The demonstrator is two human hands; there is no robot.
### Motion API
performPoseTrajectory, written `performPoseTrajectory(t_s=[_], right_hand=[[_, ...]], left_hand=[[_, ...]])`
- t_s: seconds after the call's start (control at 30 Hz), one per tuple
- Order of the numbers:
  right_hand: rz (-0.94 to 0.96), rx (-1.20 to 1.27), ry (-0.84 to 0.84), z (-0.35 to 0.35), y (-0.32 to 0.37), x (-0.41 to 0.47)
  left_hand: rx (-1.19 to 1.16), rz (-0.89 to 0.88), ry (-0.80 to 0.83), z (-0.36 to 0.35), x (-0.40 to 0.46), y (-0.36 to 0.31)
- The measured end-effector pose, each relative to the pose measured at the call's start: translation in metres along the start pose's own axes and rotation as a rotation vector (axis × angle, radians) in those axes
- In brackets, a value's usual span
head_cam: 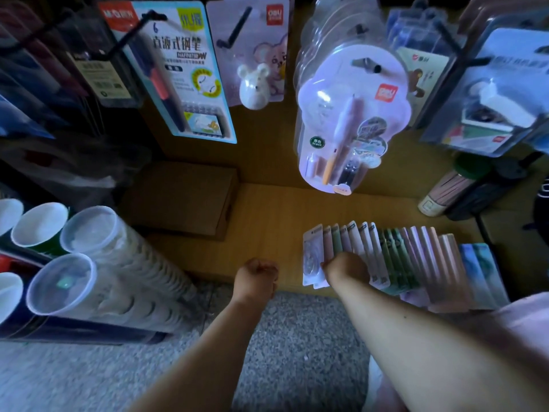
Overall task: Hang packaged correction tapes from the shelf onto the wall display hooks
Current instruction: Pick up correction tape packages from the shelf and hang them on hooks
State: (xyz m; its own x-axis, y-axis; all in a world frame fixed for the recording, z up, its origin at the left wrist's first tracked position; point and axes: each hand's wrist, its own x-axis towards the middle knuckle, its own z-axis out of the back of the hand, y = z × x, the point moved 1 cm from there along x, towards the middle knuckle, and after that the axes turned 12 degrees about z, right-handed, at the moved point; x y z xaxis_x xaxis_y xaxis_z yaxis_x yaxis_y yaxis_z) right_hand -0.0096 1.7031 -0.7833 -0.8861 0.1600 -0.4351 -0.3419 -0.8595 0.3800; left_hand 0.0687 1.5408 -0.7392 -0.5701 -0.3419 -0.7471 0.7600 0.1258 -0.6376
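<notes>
- My right hand (346, 267) rests on the near left end of the correction tape row (386, 257); its grip I cannot tell.
- My left hand (258, 276) fisted, holding nothing, just left.
- Cardboard box (184, 197) far left; hanging pen pack (344, 114) above.

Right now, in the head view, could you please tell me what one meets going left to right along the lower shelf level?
Stacked plastic cups → cardboard box → left hand → right hand on the row of correction tape packs → blue packs.

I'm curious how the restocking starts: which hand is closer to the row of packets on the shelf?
The right hand. It rests on the left end of the row of packets, seemingly grasping some. The left hand is a fist off to the row's left, touching none.
</notes>
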Motion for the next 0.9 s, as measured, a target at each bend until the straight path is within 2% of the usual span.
performPoseTrajectory(t_s=[0.13,0.23,0.33,0.4,0.43,0.47,0.5,0.57,0.67,0.73,0.8,0.9], right_hand=[[0.035,-0.097,0.026,-0.007,0.001,0.002],[0.067,-0.082,0.020,-0.006,0.003,0.001],[0.152,-0.013,0.022,-0.001,0.006,-0.005],[0.232,0.100,0.050,-0.003,0.009,-0.007],[0.272,0.206,0.087,-0.006,0.011,-0.008],[0.305,0.327,0.131,-0.007,0.013,-0.011],[0.330,0.426,0.174,-0.009,0.015,-0.013],[0.365,0.520,0.253,-0.012,0.018,-0.018],[0.377,0.573,0.322,-0.015,0.018,-0.021],[0.368,0.572,0.259,-0.017,0.014,-0.017],[0.342,0.526,0.091,-0.014,0.007,-0.010],[0.255,0.331,-0.178,-0.001,-0.006,-0.002]], left_hand=[[0.005,-0.001,0.018,-0.002,0.004,0.002],[-0.015,-0.008,0.040,-0.003,0.007,0.004],[-0.004,-0.014,-0.017,-0.003,0.013,0.007],[0.009,-0.011,-0.071,-0.001,0.024,0.011],[-0.031,0.051,-0.075,-0.001,0.024,0.008],[0.064,0.099,-0.080,-0.001,0.027,0.008],[0.171,0.030,-0.088,0.002,0.032,0.014],[-0.253,0.196,0.038,0.004,0.033,0.015],[-0.337,0.141,0.139,0.009,0.035,0.022],[-0.318,0.142,0.162,0.012,0.036,0.026],[-0.336,0.149,0.167,0.012,0.036,0.026],[-0.360,0.160,0.176,0.012,0.037,0.029]])
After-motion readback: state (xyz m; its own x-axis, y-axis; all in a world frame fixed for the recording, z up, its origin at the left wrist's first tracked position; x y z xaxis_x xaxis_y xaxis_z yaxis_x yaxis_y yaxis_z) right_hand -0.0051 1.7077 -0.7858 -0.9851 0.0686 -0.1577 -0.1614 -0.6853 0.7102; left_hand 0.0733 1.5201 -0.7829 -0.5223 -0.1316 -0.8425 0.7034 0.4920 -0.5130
